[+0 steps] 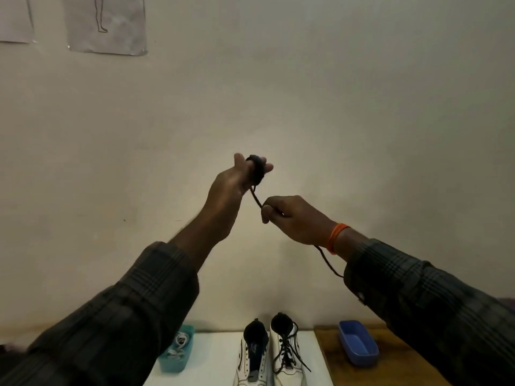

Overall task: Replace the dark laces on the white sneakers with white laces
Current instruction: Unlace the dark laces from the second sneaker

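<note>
Up in the air, in the head view, the left hand [231, 179] has a dark lace [257, 169] wound in a thick soft bundle round its fingers, which curl a little to keep it there. A thin piece of the lace runs down to the right hand [289, 215], which pinches it between thumb and finger. More of the lace hangs below that wrist, by an orange band [335, 236]. Both arms wear dark checked sleeves [133, 316].

Down low, two white sneakers [269, 358] stand side by side on a smooth white table [211, 363], toes near the camera. The left one has no lace, and the right one has a dark lace crossed up its front. A teal tub [181, 358] to the left holds white laces [178, 345]. A blue tub [358, 345], long with round corners, sits on a brown wooden top [395, 369] to the right. Behind is a plain pale wall [334, 93] with paper sheets [107, 23] stuck on it.
</note>
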